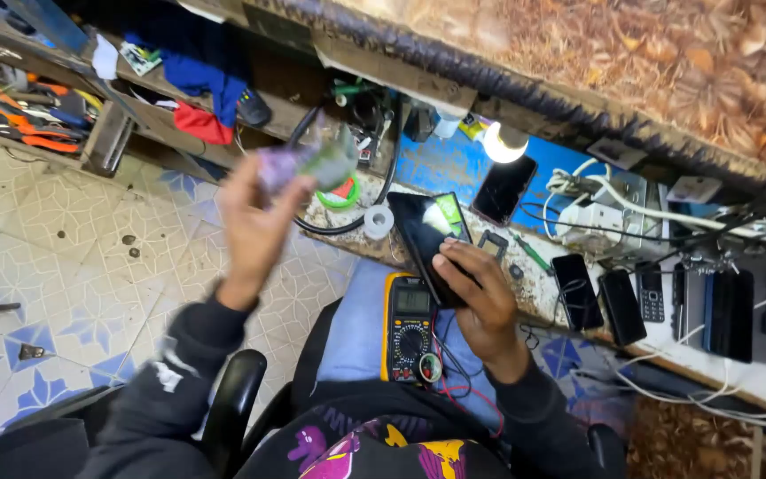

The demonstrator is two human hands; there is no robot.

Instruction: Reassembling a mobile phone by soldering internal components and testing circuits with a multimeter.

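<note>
The workbench (578, 293) runs slantwise across the view, and everything is best placed against it: its near edge carries a row of dark handsets (621, 306), with a lit bulb (504, 142) and a white power strip (591, 217) farther back on it. In front of the bench's near edge, on the person's lap, lies a yellow multimeter (408, 326) with red and black leads trailing off. Just above the meter, at the bench's near edge, the right hand (482, 297) holds a black smartphone (432, 244) tilted on its long side, the fingers curled over one long edge with the thumb apparently behind. The glass face catches the bulb's glare, so it looks smooth, slippery and breakable, stiff and light; the long edges seem the safest place to grip, well off the screen. To the left of the bench, raised over the tiled floor (64, 266), the left hand (254, 226) pinches a small purple-and-green object (308, 164) at its fingertips (too motion-blurred to identify, though it looks light and possibly soft).
</note>
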